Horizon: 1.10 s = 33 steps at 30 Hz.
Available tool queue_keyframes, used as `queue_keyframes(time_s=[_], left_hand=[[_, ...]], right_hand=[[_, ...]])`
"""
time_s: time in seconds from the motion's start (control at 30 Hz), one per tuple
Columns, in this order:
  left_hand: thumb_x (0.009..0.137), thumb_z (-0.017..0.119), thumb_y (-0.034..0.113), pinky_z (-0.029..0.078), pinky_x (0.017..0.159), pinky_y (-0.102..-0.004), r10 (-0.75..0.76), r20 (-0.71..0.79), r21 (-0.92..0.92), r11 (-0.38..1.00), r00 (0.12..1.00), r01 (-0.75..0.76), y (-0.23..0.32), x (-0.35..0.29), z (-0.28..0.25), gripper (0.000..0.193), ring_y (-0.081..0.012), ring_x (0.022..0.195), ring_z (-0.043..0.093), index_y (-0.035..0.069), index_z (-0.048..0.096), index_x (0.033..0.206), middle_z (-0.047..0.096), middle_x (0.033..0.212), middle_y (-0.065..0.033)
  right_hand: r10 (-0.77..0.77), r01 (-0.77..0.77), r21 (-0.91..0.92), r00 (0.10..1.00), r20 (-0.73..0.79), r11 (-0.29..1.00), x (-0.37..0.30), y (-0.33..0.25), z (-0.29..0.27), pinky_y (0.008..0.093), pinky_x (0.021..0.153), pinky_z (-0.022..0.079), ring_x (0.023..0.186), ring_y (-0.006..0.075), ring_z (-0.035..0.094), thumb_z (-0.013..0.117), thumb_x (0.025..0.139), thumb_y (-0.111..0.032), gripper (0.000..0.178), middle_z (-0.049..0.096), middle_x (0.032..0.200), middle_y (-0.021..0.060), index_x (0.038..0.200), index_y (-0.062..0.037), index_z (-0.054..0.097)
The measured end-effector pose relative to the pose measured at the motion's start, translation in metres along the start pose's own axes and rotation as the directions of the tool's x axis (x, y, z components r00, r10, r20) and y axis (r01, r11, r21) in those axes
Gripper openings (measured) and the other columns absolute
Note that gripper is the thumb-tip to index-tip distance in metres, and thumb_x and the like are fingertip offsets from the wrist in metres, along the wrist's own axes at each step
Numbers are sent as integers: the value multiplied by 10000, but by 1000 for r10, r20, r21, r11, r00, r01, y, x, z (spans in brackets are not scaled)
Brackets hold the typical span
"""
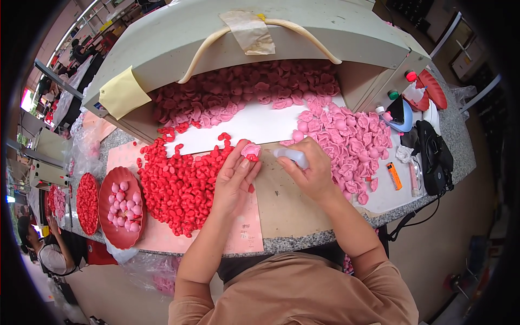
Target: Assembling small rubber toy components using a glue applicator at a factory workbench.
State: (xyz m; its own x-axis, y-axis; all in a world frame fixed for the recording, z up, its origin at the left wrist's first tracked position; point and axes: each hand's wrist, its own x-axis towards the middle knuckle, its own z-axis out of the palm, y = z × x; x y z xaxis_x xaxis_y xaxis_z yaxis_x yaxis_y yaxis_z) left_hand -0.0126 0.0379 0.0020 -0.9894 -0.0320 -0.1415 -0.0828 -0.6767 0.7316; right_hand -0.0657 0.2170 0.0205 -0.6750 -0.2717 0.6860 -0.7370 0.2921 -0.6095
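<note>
My left hand is closed on a pink petal-shaped piece, pinched at the fingertips. A small red piece sits at its lower edge, by my thumb. Another bit of red shows below, near the lower fingers. In my right hand is a small translucent squeeze bottle, its tip pointing left toward the pink piece, a short gap apart. A heap of glossy red pieces lies left of my left hand. Beyond my right hand spreads a pile of pink petal-shaped pieces.
A grey metal hood arches over more pink pieces. At left stand a red scalloped dish of pink balls and a smaller dish of red pieces. An orange lighter and black bag lie right. A person sits far left.
</note>
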Motion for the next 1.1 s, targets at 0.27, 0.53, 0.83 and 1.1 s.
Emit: queue_keyframes(time_s=[0.27,0.53,0.83,1.1], left_hand=[[916,506,77,446,968,-266,16,-16,-1,1000,1000,-16,-1,0,2,456,-164,1121,525,39,365,1348,461,1307,-84],[922,495,62,405,1004,-304,-9,-7,12,1000,1000,10,0,0,0,476,-140,1142,490,52,335,1370,444,1314,-48],[913,520,100,446,965,-262,10,-16,20,1000,1000,-10,-2,1,-1,472,-174,1117,532,43,356,1351,486,1274,-104],[919,518,130,444,959,-259,2,-24,28,1000,1000,-1,-1,1,0,463,-171,1104,540,55,366,1350,522,1229,-94]], right_hand=[[-1,1,-13,1000,5,1000,0,0,0,296,568,430,642,210,552,714,751,-94,217,557,749,95,884,-25,557],[-3,3,5,1000,22,1000,0,-3,1,308,561,437,633,226,560,721,748,-117,229,551,742,98,883,-23,562],[1,0,-13,998,57,1000,-2,-4,1,309,552,441,633,227,568,728,741,-122,243,549,737,100,881,-23,554],[20,-20,15,999,35,1000,0,-4,0,293,533,423,592,202,542,712,761,-133,220,543,719,93,862,-25,548]])
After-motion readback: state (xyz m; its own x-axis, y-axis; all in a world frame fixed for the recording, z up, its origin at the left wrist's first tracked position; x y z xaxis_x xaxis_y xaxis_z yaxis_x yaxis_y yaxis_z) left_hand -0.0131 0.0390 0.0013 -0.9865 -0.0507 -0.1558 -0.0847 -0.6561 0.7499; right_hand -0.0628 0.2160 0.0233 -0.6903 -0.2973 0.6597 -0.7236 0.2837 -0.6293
